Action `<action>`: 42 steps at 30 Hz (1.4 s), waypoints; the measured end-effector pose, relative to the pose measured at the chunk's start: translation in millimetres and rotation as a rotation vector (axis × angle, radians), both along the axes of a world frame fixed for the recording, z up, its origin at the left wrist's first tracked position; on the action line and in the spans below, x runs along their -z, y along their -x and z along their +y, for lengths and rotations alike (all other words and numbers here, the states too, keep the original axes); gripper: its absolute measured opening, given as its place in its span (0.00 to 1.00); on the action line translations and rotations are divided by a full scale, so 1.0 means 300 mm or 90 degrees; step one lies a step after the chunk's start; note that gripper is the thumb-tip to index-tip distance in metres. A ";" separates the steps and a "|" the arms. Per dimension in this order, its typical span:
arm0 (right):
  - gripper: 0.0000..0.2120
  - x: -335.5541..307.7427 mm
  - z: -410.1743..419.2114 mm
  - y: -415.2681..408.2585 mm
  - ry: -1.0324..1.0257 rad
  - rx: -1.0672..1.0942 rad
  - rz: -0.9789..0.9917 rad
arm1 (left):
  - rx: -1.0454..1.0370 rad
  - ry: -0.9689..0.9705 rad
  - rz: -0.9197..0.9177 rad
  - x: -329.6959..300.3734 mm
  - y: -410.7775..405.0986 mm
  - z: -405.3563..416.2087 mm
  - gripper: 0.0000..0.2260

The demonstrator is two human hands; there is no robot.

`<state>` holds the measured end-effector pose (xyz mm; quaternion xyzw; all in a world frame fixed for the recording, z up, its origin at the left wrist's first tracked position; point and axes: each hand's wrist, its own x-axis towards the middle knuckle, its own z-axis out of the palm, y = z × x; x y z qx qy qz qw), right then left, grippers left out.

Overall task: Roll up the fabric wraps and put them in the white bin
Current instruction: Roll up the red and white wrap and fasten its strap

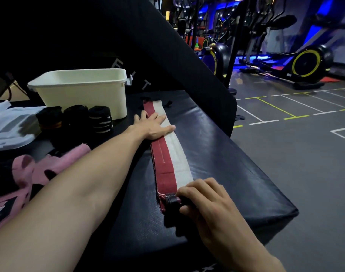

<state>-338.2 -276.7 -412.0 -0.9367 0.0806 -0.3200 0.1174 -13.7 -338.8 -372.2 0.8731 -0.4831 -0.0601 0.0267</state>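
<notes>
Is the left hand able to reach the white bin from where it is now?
Probably yes. The left hand lies flat on the red and white wrap, and the white bin stands just beyond it to the left, with nothing between them. The rolled black wraps stand off to the side.

Left hand (155,125) flat, right hand (202,197) curled
</notes>
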 end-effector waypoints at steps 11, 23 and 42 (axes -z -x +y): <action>0.10 0.003 -0.007 -0.015 0.024 0.011 -0.001 | 0.015 0.250 -0.063 -0.011 0.076 -0.001 0.14; 0.12 -0.041 -0.014 -0.039 -0.014 0.004 0.026 | 0.083 0.001 0.073 0.028 0.182 0.171 0.46; 0.15 -0.068 0.006 -0.124 0.011 0.135 0.054 | 0.078 0.132 0.084 0.055 0.088 0.104 0.33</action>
